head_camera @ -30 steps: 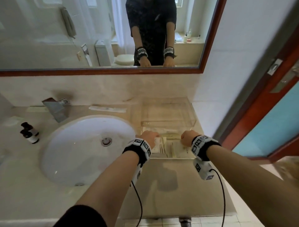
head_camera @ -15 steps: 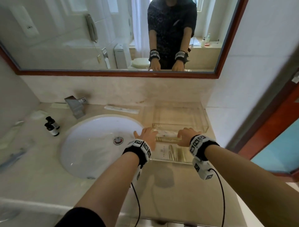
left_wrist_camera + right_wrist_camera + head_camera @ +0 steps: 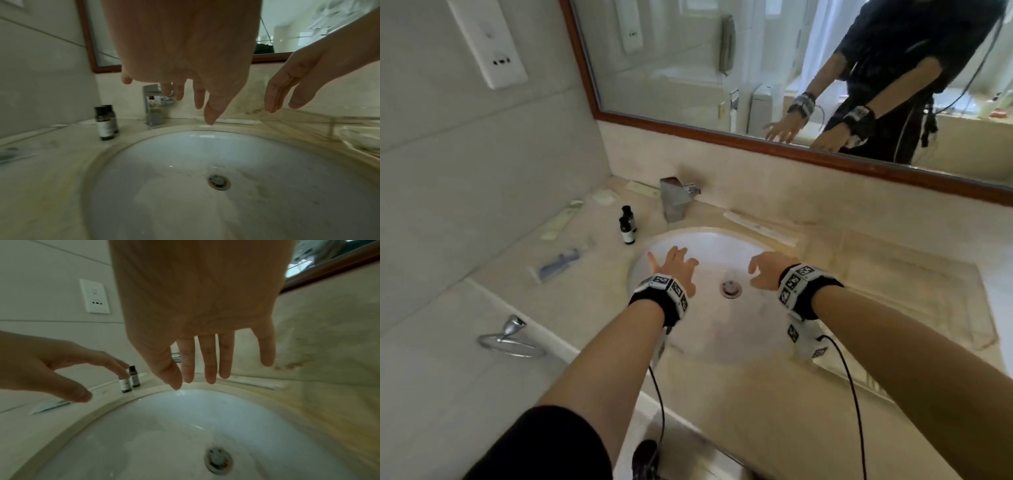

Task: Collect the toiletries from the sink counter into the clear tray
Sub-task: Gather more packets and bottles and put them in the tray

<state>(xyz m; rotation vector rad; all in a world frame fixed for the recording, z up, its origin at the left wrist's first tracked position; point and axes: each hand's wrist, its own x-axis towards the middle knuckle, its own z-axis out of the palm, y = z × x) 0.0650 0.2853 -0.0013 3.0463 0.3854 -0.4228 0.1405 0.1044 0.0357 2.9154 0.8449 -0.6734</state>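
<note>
Both my hands hover over the white sink basin (image 3: 709, 329) and hold nothing. My left hand (image 3: 671, 261) spreads straight fingers (image 3: 199, 99) toward two small dark bottles (image 3: 627, 226) standing left of the faucet. The bottles (image 3: 106, 123) also show in the left wrist view, and in the right wrist view the bottles (image 3: 129, 380) stand just behind my left hand (image 3: 61, 369). My right hand (image 3: 761, 272) hangs with relaxed fingers (image 3: 207, 363) over the basin's middle. The clear tray (image 3: 976, 270) lies on the counter to the right. A long white packet (image 3: 760, 228) lies behind the basin.
A chrome faucet (image 3: 676, 200) stands at the back of the basin. A packaged blue razor (image 3: 558, 265) and several small pale packets (image 3: 561, 219) lie on the counter along the left wall. A towel ring (image 3: 512, 339) hangs below the counter's left edge.
Both hands left the clear tray and moved left over the basin, with their fingers now spread. The head view swung left, bringing the left wall and more toiletries into sight.
</note>
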